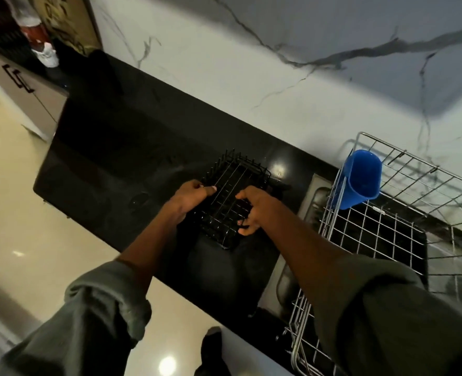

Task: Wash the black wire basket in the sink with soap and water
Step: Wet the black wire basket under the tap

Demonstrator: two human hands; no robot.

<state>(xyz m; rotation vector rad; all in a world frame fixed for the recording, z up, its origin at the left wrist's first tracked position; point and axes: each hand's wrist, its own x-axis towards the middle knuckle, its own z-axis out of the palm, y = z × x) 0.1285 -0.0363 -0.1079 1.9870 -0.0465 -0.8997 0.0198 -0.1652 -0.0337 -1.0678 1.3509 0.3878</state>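
Item list, L to R:

- Cabinet front (21,85), far L, pale, w/ dark handle. Cream glossy floor (15,218) below it.
- Clear bottle (32,28), top L, blurred, red band, on the dark surface there; white object beside it, can't tell what.
- Desk (110,147): black polished stone, runs diagonally from upper L to lower R. Marble-look wall (251,63) behind, white w/ grey veins.
- Left hand (189,198): on L edge of black wire basket, fingers curled round the rim wire, thumb on top. Grey sleeve (102,308) rolled to forearm.
- Black wire basket (229,202): small, rectangular, grid base, short upright prongs along far side. Sits on the desk, centre, just L of the sink, not in it. Held on both sides.
- Right hand (254,210): on R edge of basket, fingers curled, tips hooked through the wires near the near corner.
- Dark shoe (210,348) on floor, bottom centre.
- Sink (309,196): steel, set into desk at R, mostly covered by the rack; only L rim & part of basin show.
- Steel wire dish rack (381,234): large, silver, open grid, over the sink.
- Blue plastic cup (360,180): hangs on rack's L side wall, mouth tilted up toward the wall.
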